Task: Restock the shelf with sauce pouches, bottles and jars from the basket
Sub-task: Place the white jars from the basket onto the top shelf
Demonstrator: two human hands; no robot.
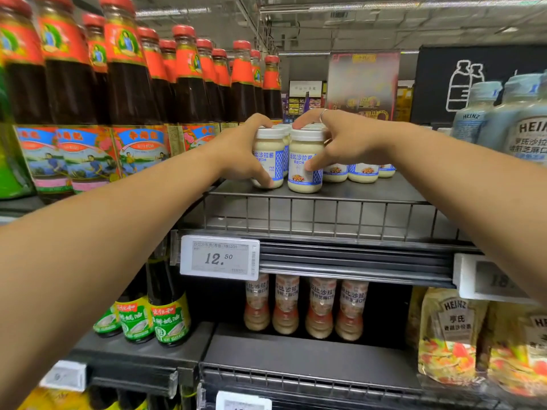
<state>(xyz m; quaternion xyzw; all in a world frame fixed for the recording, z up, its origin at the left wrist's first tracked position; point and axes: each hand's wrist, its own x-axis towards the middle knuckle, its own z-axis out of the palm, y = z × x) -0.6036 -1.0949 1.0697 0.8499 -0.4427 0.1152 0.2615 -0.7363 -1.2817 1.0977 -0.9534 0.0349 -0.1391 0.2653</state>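
Note:
Two white-lidded jars of pale salad dressing stand side by side at the front of a dark metal shelf [340, 192]. My left hand [239, 155] grips the left jar [270, 149], thumb low on its front and fingers over its lid. My right hand [346, 143] grips the right jar [305, 176], thumb on its label and fingers across the lid; a ring is on one finger. More of the same jars [362, 172] stand in a row behind and to the right. The basket is out of view.
Tall dark sauce bottles with red caps [189, 81] fill the shelf to the left. Pale Heinz bottles [473, 113] stand at right. A wire fence [325, 217] fronts the shelf above a 12.50 price tag [220, 258]. Below are dressing bottles [305, 309], green-labelled bottles [168, 321] and Heinz pouches [450, 332].

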